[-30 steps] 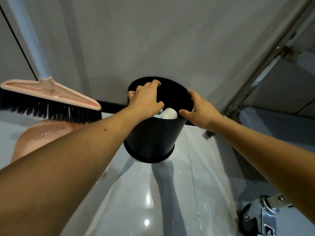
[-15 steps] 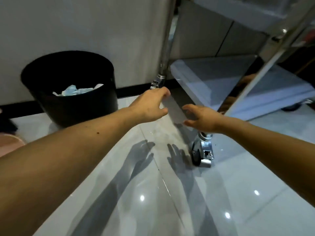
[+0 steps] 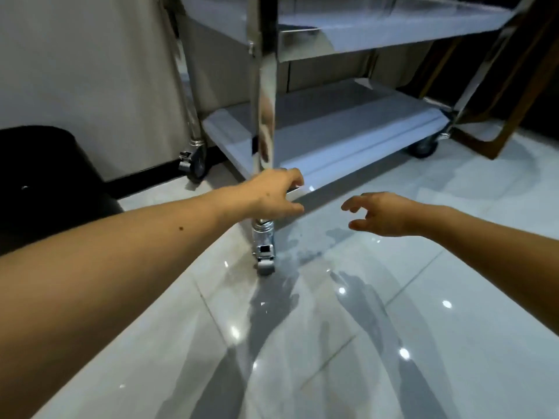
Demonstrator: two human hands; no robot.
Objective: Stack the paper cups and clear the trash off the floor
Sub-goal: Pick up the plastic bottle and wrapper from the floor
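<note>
Reaching forward and down with both bare arms over a glossy pale tiled floor [image 3: 332, 352] dotted with lamp glints. Holding the left hand [image 3: 273, 193] out at the near corner of a steel cart [image 3: 266, 86], just where the upright post meets the bottom shelf [image 3: 348, 137], fingers loosely bent and thumb spread apart beneath them, with a sliver of the shelf's bright edge showing in the gap; closed round nothing as far as shows, though hard to tell from this angle whether brushing that edge or merely passing in front of it. Keeping the right hand [image 3: 381, 214] out to the right of it, apart from the cart and above bare tile, palm turned inward, fingers spread and slightly hooked, with nothing in it. Below the left hand, the cart's near caster [image 3: 265, 261] with its brake tab, standing on the floor; two more casters farther back. Above, a second shelf [image 3: 393, 28]. At the far left edge, beside the pale wall [image 3: 90, 71], a black bin [image 3: 45, 176] standing on the floor, well apart from both hands, its inside hidden from here. At far right, behind the cart, a dark wooden frame [image 3: 514, 116].
</note>
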